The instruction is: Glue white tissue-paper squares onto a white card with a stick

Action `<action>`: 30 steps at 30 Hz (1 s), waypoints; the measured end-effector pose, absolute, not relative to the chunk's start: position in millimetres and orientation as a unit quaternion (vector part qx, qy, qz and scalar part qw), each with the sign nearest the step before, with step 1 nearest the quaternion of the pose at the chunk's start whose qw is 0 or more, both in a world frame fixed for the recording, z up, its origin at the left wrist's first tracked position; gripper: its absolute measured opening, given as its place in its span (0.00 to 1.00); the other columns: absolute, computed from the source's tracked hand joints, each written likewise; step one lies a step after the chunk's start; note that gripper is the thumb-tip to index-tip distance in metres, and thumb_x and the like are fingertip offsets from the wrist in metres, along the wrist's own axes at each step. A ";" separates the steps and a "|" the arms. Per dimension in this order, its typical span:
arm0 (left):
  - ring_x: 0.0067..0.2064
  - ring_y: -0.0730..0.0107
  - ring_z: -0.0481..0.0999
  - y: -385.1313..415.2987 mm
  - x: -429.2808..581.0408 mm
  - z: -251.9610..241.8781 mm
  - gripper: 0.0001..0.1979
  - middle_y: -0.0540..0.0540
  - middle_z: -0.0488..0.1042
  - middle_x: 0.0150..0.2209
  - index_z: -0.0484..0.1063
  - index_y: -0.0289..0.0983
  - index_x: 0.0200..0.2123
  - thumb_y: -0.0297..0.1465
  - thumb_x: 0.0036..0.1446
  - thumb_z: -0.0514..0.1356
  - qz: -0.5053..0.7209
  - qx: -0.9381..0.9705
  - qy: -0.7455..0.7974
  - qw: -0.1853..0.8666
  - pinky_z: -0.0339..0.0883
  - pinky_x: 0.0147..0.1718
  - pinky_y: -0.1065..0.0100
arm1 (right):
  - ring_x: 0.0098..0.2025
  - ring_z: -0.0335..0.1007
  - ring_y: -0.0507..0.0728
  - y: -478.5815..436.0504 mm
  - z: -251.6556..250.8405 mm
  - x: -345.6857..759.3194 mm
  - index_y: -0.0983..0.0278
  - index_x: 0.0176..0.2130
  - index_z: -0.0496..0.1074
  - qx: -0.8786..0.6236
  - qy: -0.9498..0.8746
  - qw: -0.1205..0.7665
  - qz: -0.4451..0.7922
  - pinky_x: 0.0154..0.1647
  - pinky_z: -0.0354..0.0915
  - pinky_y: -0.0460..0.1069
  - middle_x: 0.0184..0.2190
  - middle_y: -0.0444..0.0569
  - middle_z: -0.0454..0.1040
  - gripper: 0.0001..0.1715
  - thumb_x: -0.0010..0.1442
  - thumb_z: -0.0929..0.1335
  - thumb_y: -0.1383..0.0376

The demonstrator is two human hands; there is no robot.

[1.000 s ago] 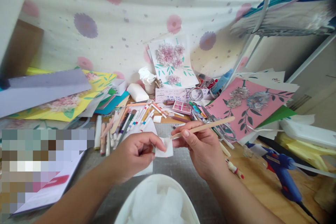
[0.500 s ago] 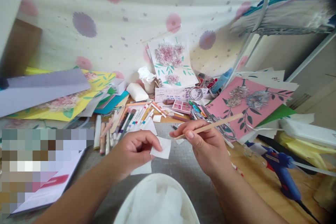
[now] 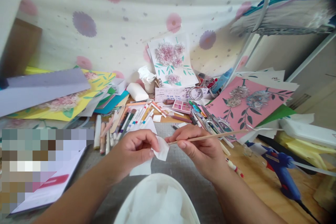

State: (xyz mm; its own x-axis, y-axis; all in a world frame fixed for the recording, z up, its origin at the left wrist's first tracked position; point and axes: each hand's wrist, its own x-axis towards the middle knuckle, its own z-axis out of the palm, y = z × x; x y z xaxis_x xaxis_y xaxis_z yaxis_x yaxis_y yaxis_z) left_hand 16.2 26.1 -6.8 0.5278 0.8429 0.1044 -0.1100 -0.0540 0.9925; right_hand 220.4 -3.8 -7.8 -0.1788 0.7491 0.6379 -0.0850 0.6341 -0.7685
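My left hand (image 3: 133, 152) pinches a small square of white tissue paper (image 3: 162, 149) between thumb and fingers above the grey cutting mat (image 3: 181, 168). My right hand (image 3: 199, 148) grips a thin wooden stick (image 3: 217, 135) that points to the right, its near end at the paper's edge. The two hands almost touch over the mat. Below them stands a white bowl (image 3: 123, 210) holding more white tissue pieces.
Several markers and pens (image 3: 126, 122) lie behind the hands. Scissors (image 3: 217, 126) rest beside a pink flower card (image 3: 246, 106). A blue glue gun (image 3: 280, 171) lies at the right. Stacked coloured papers (image 3: 60, 94) fill the left; a white flower card (image 3: 172, 61) leans at the back.
The right hand has tilted the stick flatter and brought its near end to the tissue. The left hand has turned the paper, which now folds at an angle.
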 end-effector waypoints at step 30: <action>0.27 0.72 0.65 27.5 14.2 -7.8 0.06 0.49 0.72 0.25 0.70 0.36 0.23 0.30 0.43 0.65 0.348 0.610 0.332 0.629 0.53 0.26 0.71 | 0.38 0.78 0.57 -4.4 -4.0 223.7 0.61 0.37 0.75 -0.254 -0.734 0.563 0.284 0.42 0.74 0.53 0.33 0.49 0.79 0.06 0.61 0.69 0.71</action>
State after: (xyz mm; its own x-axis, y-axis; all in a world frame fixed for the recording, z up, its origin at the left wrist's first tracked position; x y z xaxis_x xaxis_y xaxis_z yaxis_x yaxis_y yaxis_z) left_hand 14.2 27.5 -7.8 0.5368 0.8437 0.0069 -0.0323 0.0124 0.9994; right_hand 223.7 -4.4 -4.0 -0.2380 0.6926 0.6809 0.0529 0.7092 -0.7030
